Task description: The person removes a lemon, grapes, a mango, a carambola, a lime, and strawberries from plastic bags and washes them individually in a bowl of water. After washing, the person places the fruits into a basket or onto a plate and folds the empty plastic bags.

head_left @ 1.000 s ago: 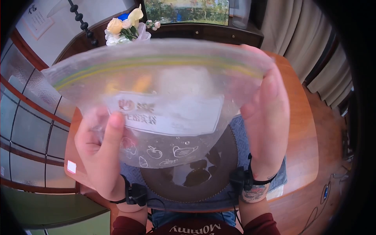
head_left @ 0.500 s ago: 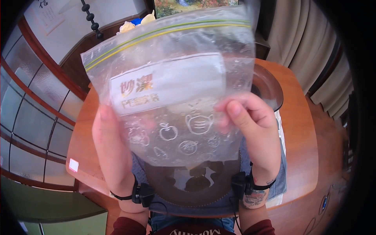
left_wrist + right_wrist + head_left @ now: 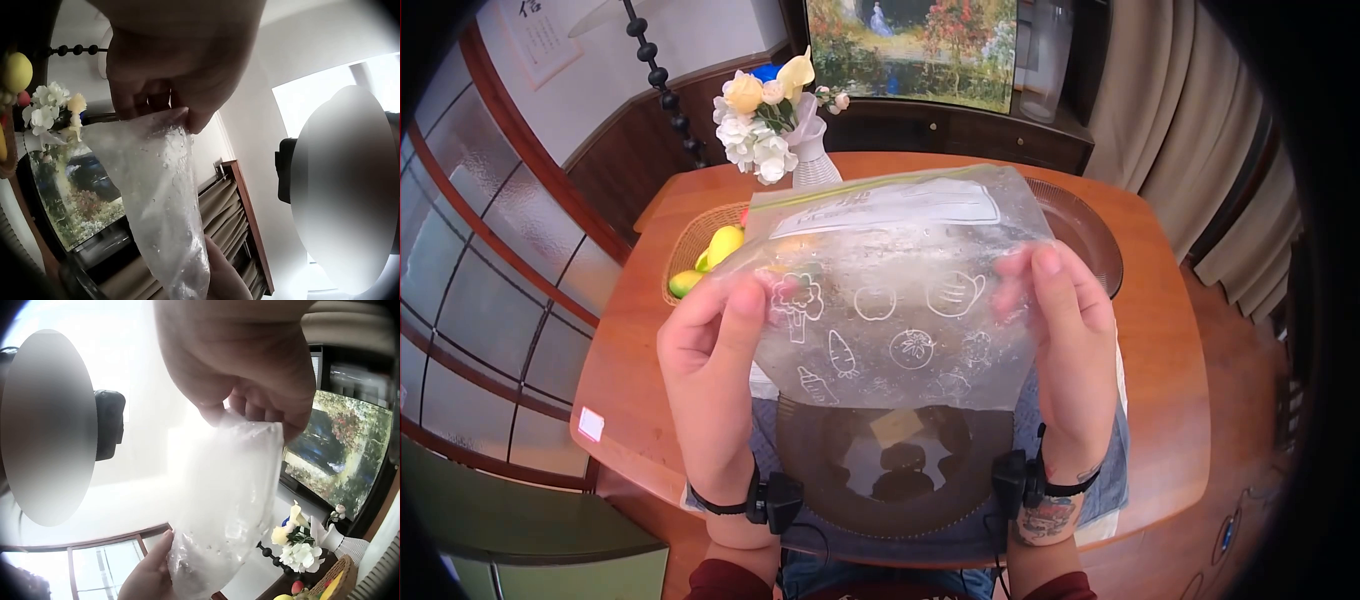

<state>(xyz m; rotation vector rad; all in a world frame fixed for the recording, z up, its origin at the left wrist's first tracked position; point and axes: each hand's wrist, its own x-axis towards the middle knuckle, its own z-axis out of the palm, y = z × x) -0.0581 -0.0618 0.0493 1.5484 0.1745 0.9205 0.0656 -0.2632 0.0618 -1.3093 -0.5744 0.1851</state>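
Both hands hold a clear zip-top plastic bag point(image 3: 900, 345) by its two sides. White drawings of vegetables and fruit face the head camera, and its green-yellow zip edge points away. My left hand point(image 3: 710, 340) pinches one side between thumb and fingers, while my right hand point(image 3: 1075, 320) pinches the opposite side. The left wrist view has the bag point(image 3: 159, 187) hanging from the fingers, with its film creased and shiny. In the right wrist view the same wrinkled film point(image 3: 228, 481) spreads below the hand. A dark round glass plate point(image 3: 810, 470) lies beneath the bag.
Under the plate is a blue placemat point(image 3: 765, 420) on the wooden table point(image 3: 635, 350). A second dark plate point(image 3: 1090, 235) sits at the far right. Beyond the bag are a wicker basket point(image 3: 680, 250) of fruit and a white vase point(image 3: 812, 172) with flowers.
The bag has dropped lower and its zip edge has tipped away from the head camera. The right hand has shifted from near the zip edge down the side. Flowers and basket have come into view.
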